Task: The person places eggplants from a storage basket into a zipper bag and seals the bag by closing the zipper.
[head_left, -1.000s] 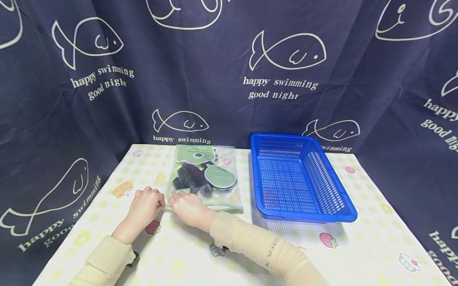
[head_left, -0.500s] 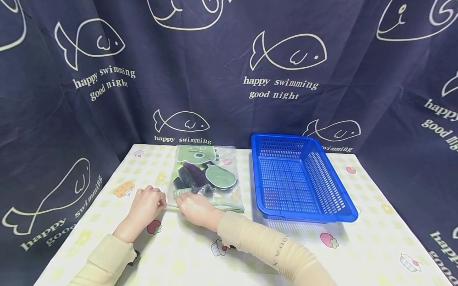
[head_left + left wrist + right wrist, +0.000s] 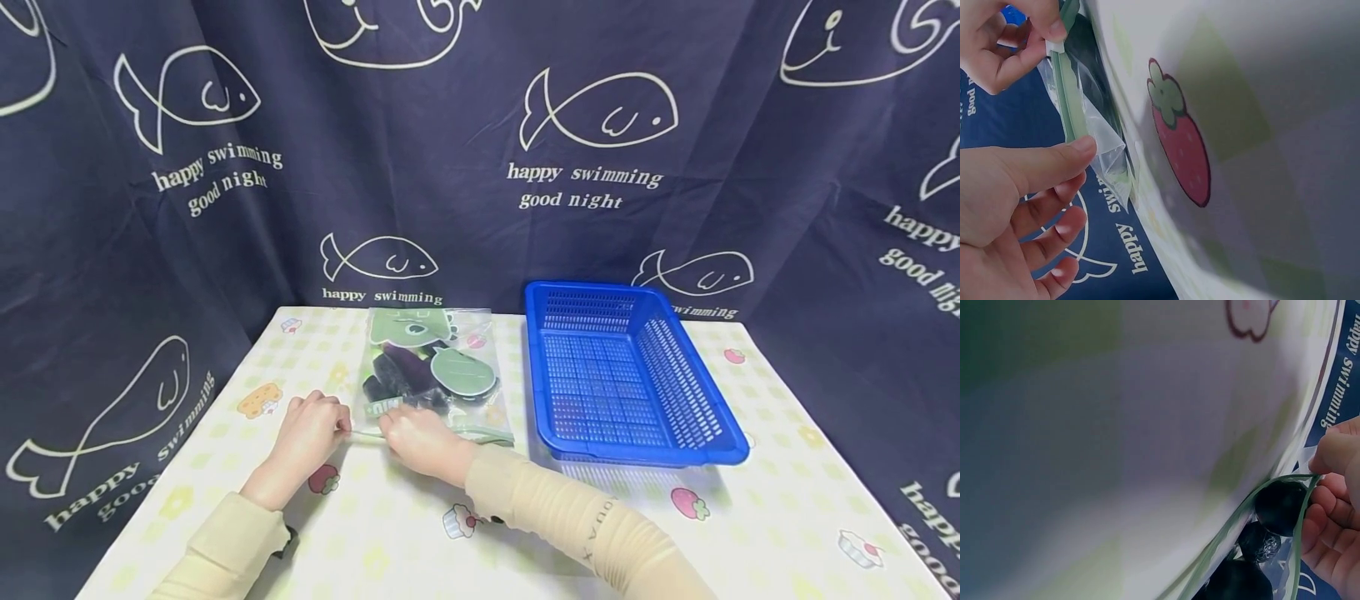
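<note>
A clear zip bag point(image 3: 491, 408) with green prints lies flat, its green-edged mouth towards me. Dark purple and black long things point(image 3: 405, 371), looking like eggplants, are inside. My left hand point(image 3: 311, 429) pinches the left end of the mouth edge; in the left wrist view its thumb point(image 3: 1054, 164) presses on the green strip. Just right of it, my right hand point(image 3: 422, 437) pinches the same edge at a small white slider point(image 3: 1055, 47). In the right wrist view, the green edges point(image 3: 1300, 531) stand apart beside the right hand point(image 3: 1338, 500), with dark round ends showing between them.
A blue plastic basket point(image 3: 534, 367) with slotted walls stands right of the bag. The table is covered by a checked cloth point(image 3: 390, 533) with printed strawberries and cupcakes. Behind hangs a dark blue curtain point(image 3: 465, 217) with fish drawings.
My right hand has slid a little to the right along the bag's mouth edge, away from the left hand. My left hand stays at the left end; the bag and basket lie where they were.
</note>
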Demonstrator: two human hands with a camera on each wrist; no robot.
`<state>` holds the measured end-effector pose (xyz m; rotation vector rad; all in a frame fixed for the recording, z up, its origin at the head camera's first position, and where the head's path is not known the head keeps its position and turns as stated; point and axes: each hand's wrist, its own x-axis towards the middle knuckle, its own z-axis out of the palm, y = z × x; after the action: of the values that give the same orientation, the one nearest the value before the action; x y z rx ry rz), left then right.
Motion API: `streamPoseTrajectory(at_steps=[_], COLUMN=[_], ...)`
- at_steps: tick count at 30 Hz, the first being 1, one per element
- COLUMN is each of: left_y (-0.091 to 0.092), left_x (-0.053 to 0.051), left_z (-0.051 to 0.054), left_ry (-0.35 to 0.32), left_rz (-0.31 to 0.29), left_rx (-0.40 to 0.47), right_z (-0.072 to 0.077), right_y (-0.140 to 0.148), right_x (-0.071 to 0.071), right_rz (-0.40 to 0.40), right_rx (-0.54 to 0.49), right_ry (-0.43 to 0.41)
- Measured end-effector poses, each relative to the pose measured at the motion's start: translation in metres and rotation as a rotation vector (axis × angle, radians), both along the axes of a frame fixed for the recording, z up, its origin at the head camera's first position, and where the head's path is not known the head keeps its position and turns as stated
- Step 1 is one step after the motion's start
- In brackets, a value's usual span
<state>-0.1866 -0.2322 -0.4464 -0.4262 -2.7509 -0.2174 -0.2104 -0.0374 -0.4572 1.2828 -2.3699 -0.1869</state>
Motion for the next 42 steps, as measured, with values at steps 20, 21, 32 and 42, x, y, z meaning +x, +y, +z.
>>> streamPoseTrajectory(at_steps=[20,21,32,42], left_y=[0.000,0.000,-0.001,-0.003], left_x=[-0.001,0.000,-0.002,-0.003], left_z=[0.001,0.001,0.000,-0.005], left_ry=[0.005,0.004,0.008,-0.007], left_rz=[0.016,0.016,0.011,0.022], left_rx=[-0.008,-0.009,-0.013,-0.028], right_z=[-0.002,-0.002,-0.001,-0.003], right_y=[0.028,0.029,0.050,0.069], right_x=[-0.003,-0.003,-0.001,0.000], right_rz=[-0.022,-0.023,-0.029,-0.054], right_rx=[0.002,0.003,0.022,-0.011], right_ry=[-0.092,-0.092,-0.078,-0.107])
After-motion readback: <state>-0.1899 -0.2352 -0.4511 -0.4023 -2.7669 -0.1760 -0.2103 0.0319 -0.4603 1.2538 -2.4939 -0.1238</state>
